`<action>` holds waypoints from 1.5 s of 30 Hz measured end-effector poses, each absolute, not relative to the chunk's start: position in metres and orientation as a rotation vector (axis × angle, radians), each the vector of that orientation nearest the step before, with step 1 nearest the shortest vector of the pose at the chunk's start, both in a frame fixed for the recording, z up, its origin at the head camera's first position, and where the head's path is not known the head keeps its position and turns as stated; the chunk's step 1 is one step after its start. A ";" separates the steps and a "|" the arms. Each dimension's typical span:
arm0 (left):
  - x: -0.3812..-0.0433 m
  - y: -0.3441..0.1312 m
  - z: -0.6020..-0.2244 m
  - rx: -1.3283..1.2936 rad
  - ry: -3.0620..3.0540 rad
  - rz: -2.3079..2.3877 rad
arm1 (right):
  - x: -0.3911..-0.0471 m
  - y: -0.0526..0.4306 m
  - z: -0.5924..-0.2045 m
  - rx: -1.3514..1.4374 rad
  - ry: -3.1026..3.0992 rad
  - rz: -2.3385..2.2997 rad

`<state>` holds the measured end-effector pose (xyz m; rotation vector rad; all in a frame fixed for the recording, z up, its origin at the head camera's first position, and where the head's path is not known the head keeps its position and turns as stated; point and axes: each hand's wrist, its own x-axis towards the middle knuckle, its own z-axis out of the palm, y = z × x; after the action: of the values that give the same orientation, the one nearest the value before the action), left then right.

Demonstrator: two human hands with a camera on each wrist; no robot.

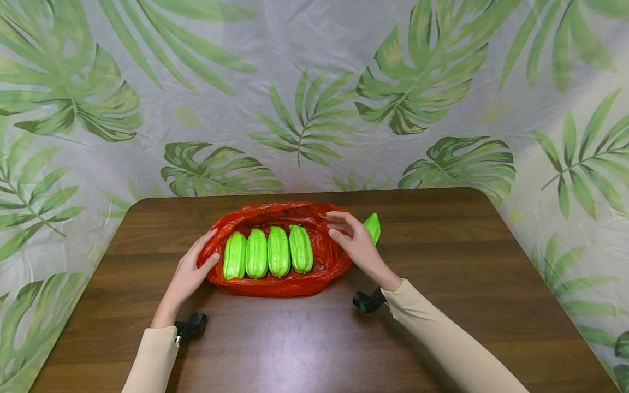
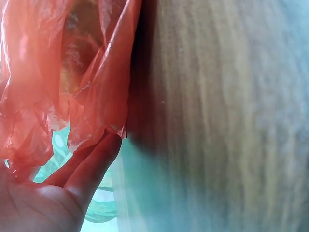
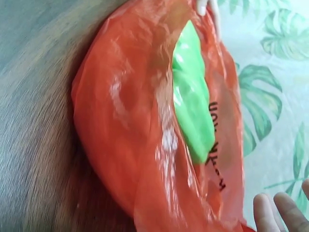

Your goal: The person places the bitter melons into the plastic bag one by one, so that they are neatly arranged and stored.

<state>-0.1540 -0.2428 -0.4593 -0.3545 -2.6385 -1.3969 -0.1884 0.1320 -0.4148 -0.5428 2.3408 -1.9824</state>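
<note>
A red plastic bag (image 1: 290, 286) lies with its mouth spread open on the table. Inside it, several bright green, ridged fruits (image 1: 279, 251), resembling star fruit, stand side by side. At the bag's left end my left hand (image 1: 189, 270) touches the rim, thumb and fingers spread apart; in the left wrist view straight fingers (image 2: 94, 169) rest against the plastic. My right hand (image 1: 361, 245) hovers by the bag's right end, fingers loosely extended with nothing between them. Another green fruit (image 1: 373, 226) lies right of the bag, partly hidden behind that hand.
The brown wooden table (image 1: 442, 245) has its back edge close behind the bag. A leaf-patterned cloth (image 1: 314, 98) hangs behind it. Black wrist devices (image 1: 369, 300) are strapped at both wrists. Dark lettering shows on the bag's far wall.
</note>
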 end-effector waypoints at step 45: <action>-0.154 -0.245 -0.463 -0.343 -2.655 -1.396 | -0.183 0.201 -0.433 -0.320 2.534 -2.094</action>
<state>-0.1545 -0.2446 -0.4632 -0.3431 -2.6550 -1.3960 -0.1830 0.2014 -0.4327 -0.3200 2.5337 -2.0937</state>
